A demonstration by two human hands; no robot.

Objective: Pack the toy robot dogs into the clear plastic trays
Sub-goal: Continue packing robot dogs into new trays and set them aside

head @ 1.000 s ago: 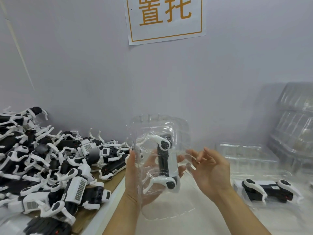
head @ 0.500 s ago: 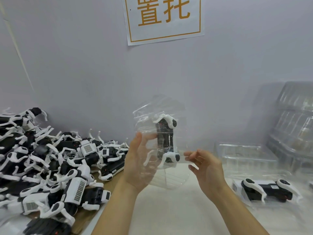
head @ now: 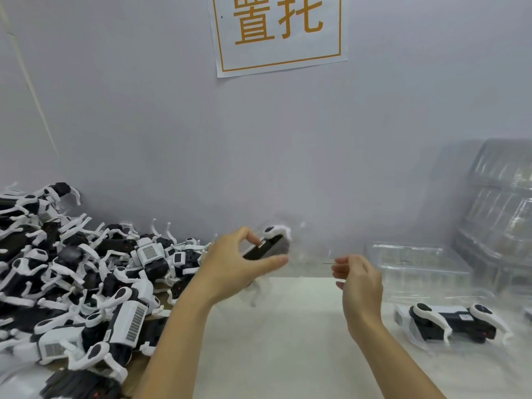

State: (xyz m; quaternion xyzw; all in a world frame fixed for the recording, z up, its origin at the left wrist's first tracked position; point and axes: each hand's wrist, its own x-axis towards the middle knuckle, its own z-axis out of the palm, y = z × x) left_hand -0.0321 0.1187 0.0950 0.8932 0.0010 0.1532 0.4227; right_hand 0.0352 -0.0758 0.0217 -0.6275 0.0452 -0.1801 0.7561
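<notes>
Clear plastic tray in hand: the see-through tray (head: pixel 290 251) is up in the air above the white table (head: pixel 288 341), between the two hands; it is blurry.
Toy dog inside: a black and white toy robot dog (head: pixel 266 246) sits in that tray, tipped on a slant.
Left hand: the left hand (head: pixel 233 269) curls round the dog and tray, thumb below and fingers on top, pinching them.
Right hand: the right hand (head: pixel 358 280) is just beside the tray's right edge, fingers bent; I cannot tell if it holds the thin edge.
What changed: a moment ago the tray stood tall with the dog up and down; now it is turned flatter and lower. I think this dog is packed and ready to be put down.
Done already: another packed dog (head: pixel 452 321) lies on the right.
Still to do: a big pile of loose dogs (head: pixel 77 283) waits on the left.
Empty trays: clear stacks (head: pixel 417 266) stand at the right.
Hard to see: the tray's edges melt into the wall.
</notes>
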